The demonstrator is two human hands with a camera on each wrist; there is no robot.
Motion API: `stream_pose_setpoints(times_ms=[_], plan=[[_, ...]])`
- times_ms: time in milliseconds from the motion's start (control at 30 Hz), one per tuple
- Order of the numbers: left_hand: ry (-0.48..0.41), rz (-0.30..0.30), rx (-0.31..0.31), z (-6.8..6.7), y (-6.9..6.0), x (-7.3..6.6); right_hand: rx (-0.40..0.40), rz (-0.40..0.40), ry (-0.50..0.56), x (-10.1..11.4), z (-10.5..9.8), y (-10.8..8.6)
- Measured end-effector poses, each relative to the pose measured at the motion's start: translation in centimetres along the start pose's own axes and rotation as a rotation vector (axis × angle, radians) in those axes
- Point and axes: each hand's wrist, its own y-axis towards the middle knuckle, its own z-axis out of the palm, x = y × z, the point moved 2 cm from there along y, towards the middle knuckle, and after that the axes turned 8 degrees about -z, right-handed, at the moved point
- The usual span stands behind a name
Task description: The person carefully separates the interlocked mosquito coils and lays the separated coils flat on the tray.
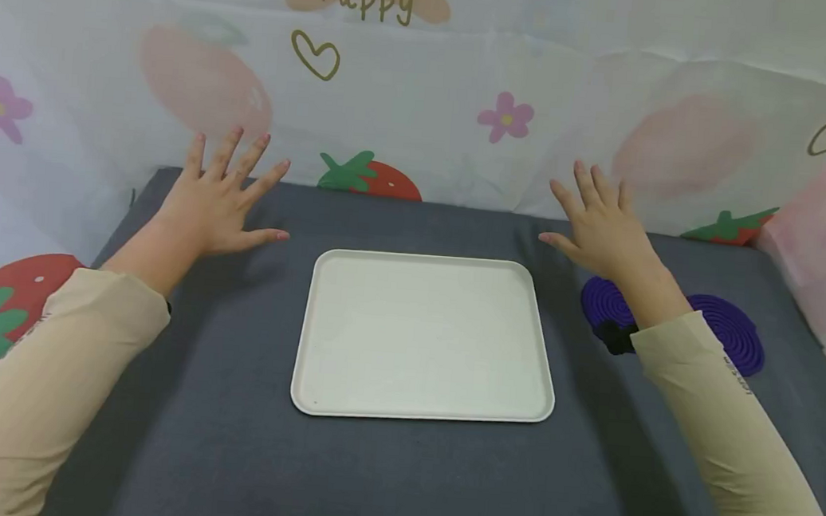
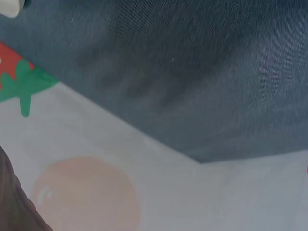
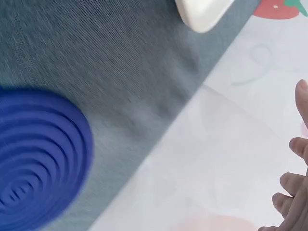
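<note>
soft shadows (image 1: 617,424), dim left wrist view

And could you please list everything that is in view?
table: 1, dark grey, across the lower view
tray: 1, off-white, middle of the table
coiled rounds: 2 showing, purple, right of the tray, partly hidden
black piece: 1, black, by the coiled rounds
backdrop: 1, mostly white, behind the table
printed strawberries: 3, red and green, on backdrop
printed flowers: 3, pink-purple, on backdrop
printed hearts: 2, gold, on backdrop
printed "happy": 1, gold-brown, top of backdrop
printed pale fruits: 2, pinkish, on backdrop
sleeves: 2, beige, lower left and right
left hand: 1, bare, beyond the tray's far-left corner
right hand: 1, bare, beyond its far-right corner
</note>
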Motion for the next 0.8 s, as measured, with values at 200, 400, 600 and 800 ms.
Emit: stream_pose_setpoints(times_ms=[200, 400, 600, 800], plan=[[-0.094, 0.022, 0.001, 1.3, -0.1, -1.5, -0.078, 0.059, 0.161, -0.5, 1.5, -1.6], [-0.298, 0.039, 0.059, 2.0, -0.6, -3.6, -0.146, 0.185, 0.407, -0.9, 3.1, -3.5], [-0.524, 0.055, 0.05, 2.0, -0.6, -6.5, -0.229, 0.266, 0.539, -1.2, 4.4, -5.6], [-0.754, 0.081, 0.124, 2.5, -1.1, -10.1, -0.298, 0.354, 0.679, -2.0, 5.6, -7.7]])
